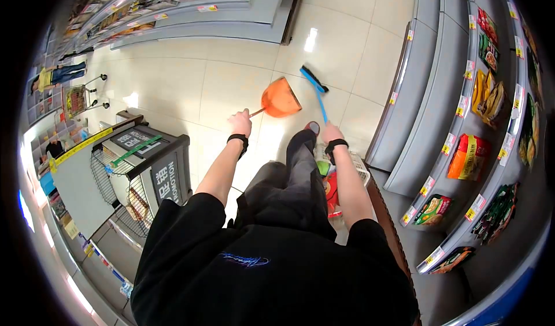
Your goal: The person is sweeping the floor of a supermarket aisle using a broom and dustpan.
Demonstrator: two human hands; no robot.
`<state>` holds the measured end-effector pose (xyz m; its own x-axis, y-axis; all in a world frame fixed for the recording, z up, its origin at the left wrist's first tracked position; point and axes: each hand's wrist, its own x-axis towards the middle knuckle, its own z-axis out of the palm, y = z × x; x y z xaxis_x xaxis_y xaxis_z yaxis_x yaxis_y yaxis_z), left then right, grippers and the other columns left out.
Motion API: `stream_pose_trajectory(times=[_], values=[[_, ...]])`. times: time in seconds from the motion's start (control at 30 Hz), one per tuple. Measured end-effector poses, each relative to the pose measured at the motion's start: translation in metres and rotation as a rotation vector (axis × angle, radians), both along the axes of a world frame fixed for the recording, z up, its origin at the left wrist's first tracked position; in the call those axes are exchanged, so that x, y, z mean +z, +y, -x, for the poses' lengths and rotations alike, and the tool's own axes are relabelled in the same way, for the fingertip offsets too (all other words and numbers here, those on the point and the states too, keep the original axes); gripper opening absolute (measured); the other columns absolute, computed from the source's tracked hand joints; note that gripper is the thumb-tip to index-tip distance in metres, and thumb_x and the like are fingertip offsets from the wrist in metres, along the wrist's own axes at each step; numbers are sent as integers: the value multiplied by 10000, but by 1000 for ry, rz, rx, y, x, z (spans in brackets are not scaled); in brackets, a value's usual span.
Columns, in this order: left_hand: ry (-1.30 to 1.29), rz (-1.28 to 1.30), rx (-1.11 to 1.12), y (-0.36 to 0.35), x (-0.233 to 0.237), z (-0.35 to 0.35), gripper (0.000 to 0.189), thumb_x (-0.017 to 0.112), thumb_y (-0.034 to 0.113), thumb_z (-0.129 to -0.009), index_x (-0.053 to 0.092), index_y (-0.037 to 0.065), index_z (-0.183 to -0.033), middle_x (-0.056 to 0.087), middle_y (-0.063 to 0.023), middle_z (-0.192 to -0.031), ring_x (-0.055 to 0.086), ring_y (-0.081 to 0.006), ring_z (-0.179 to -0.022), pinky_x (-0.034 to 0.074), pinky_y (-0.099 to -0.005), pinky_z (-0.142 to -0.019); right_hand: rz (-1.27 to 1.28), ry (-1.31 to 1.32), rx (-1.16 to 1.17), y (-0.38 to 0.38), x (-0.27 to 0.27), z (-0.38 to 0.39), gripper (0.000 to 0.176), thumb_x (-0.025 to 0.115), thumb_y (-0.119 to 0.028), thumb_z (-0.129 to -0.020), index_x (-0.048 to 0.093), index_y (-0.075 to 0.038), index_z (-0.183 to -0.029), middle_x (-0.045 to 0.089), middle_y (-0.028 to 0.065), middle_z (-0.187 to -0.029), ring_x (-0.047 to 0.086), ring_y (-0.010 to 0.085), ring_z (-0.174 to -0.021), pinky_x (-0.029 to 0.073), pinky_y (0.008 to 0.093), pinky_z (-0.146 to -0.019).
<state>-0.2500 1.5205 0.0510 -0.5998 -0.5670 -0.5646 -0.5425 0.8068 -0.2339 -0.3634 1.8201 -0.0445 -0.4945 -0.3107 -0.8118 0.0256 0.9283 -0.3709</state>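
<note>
Grips orange dustpan [280,99] by handle in left hand [240,122], blue brush [312,80] (dark-bristled) by handle in right hand [332,133].

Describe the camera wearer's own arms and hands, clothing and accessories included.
Loose black short sleeves leave both forearms uncovered. A dark band circles the left wrist, and a similar black band the right. The left hand and right hand wear no gloves. No cables are visible.
</note>
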Motion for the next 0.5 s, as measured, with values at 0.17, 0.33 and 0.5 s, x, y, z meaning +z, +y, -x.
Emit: stream_pose_trajectory(times=[0.17,0.33,0.5], values=[[47,8,4,1,0,-7,114,555,188,-848,601,93,-892,660,-150,-786,662,-324,-742,538,-419,-627,41,-52,113,-28,-24,-50,331,417,-102,-834,544,-32,-1131,602,256,-1053,578,401,-995,469,474,-856],[105,8,18,-3,-3,-25,117,551,191,-848,593,87,-882,657,-158,-797,658,-326,-745,530,-434,-633,380,-195,85,20,-22,-65,278,455,-152,-810,564,-24,-1032,614,246,-1006,570,423,-945,450,456,-805],[127,-32,-14,-19,-11,-53,225,537,296,-887,600,80,-900,652,-171,-837,642,-341,-799,510,-452,-667,396,-111,60,80,-13,-73,280,479,-181,-829,575,-51,-1057,624,194,-800,593,315,-709,461,401,-665]])
